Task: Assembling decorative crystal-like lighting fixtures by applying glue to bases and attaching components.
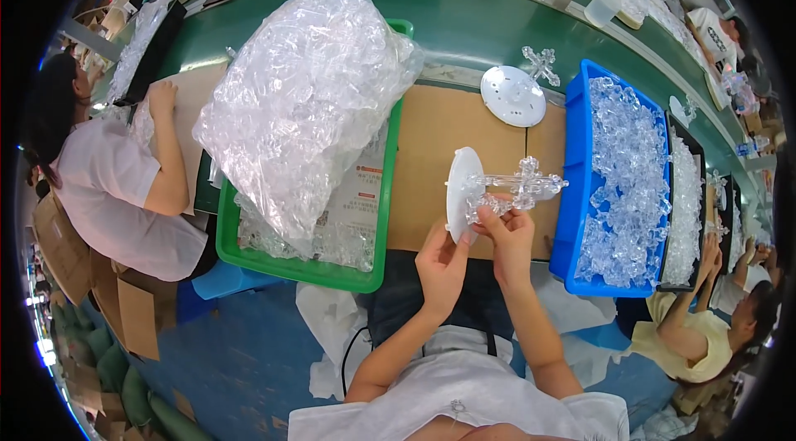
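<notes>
In front of me a white round disc [458,188] is tilted onto its edge, with clear plastic ornaments [531,184] standing out from it to the right. My left hand [441,268] pinches the disc's lower rim. The fingers of my right hand [511,242] are closed on a clear plastic ornament [483,209] close to the disc's face; whether it is joined to the disc I cannot tell. Beyond, a second white disc [512,96] lies on the work surface, and a clear cross-shaped ornament [541,65] is at its far right edge.
A brown cardboard sheet [423,142] covers the bench. On the left, a large clear bag [307,84] of plastic pieces rests on a green tray [390,201]. At right stands a blue bin [572,192] full of clear pieces. People work on both sides.
</notes>
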The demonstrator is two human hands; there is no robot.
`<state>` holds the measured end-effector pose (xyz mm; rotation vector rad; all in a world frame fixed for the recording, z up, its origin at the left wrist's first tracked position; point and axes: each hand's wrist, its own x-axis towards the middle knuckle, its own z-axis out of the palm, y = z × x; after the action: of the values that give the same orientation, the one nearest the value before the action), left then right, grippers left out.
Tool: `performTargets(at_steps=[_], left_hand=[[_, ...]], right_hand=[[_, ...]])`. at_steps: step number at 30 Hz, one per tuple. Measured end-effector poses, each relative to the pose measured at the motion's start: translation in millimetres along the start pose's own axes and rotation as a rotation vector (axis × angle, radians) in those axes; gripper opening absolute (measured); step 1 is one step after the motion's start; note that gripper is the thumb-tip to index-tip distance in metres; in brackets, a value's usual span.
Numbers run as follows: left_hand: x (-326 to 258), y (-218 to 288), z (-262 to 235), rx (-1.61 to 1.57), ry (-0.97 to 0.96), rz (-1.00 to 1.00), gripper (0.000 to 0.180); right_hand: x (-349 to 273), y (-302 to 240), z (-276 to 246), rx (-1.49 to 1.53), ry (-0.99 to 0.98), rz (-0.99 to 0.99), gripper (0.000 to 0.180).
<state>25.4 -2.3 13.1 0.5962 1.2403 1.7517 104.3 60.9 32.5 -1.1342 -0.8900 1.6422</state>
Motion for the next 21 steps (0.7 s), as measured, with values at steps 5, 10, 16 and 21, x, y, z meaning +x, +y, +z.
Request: performTargets(at_steps=[5, 10, 16, 21], left_hand=[[-6.9, 5.8, 3.1, 0.124, -0.023, 0.106, 0.03], [-7.5, 8.3, 2.3, 0.191, 0.013, 0.161, 0.025], [-7.6, 7.7, -0.5, 0.32, 0.042, 0.228, 0.019], [12.1, -28.2, -17.1, -0.283, -0.055, -0.149, 0.036]], right_hand=[[-9.7, -7.3, 3.5, -0.032, 0.03, -0.072, 0.029], [-13.4, -15.5, 7.2, -0.118, -0.009, -0.092, 0.027], [-18.2, -26.7, 13.4, -0.245, -0.035, -0.085, 0.028], [18.4, 6.0, 14.3, -0.728, 0.0, -0.422, 0.034]])
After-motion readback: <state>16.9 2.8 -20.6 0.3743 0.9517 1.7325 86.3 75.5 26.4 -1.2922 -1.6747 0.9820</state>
